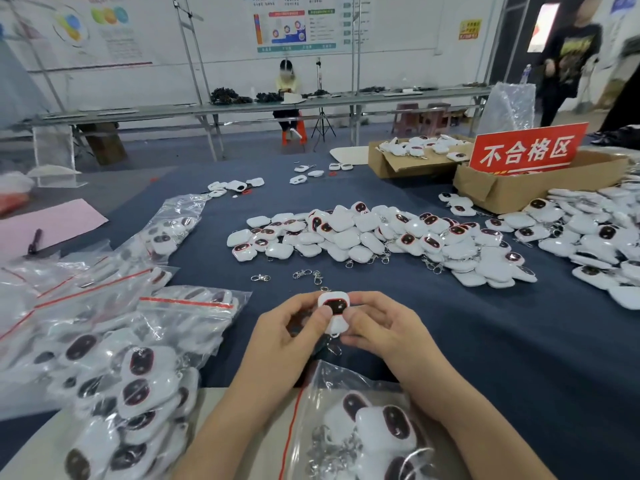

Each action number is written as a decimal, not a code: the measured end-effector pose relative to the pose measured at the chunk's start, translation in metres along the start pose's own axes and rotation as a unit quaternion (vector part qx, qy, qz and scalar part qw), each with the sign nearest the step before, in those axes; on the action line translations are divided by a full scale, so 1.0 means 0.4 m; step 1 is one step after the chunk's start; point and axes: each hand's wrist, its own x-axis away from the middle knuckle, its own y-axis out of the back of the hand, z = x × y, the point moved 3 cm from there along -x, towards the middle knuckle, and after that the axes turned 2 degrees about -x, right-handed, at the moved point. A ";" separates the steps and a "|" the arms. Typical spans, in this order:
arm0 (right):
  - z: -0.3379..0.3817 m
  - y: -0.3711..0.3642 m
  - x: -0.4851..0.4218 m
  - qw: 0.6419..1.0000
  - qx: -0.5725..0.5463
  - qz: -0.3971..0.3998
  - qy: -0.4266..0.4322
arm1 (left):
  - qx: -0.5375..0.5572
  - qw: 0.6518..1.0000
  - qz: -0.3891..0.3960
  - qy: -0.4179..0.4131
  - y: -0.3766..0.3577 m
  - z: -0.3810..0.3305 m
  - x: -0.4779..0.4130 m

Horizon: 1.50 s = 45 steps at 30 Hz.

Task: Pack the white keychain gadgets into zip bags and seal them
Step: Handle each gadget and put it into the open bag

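holding one white keychain gadget (334,311) between both hands above the near centre of the dark blue tablecloth (485,341): the left hand (287,327) grips it, thumb on its dark, red-rimmed face; the right hand (377,327) pinches its lower right edge. a zip bag (363,427) with a red strip, containing several gadgets, lies nearest, between the forearms. filled zip bags (121,341) pile at near left. a heap of loose gadgets (381,240) lies farther, centre to right; metal clasps (304,275) lie just beyond the hands. a cardboard box (512,192) bearing a red sign (526,150) stands far right.
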 end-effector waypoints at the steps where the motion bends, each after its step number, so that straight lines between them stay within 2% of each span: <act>1: 0.000 0.001 0.000 1.000 -0.005 0.002 -0.003 | -0.006 1.000 0.005 0.000 0.000 0.000 0.000; 15: 0.009 -0.008 0.008 0.999 0.033 -0.010 -0.016 | -0.004 0.998 0.046 0.032 -0.004 0.012 0.001; 45: 0.015 -0.006 0.011 0.999 0.022 -0.004 -0.023 | -0.019 0.997 0.075 0.001 -0.003 0.010 0.001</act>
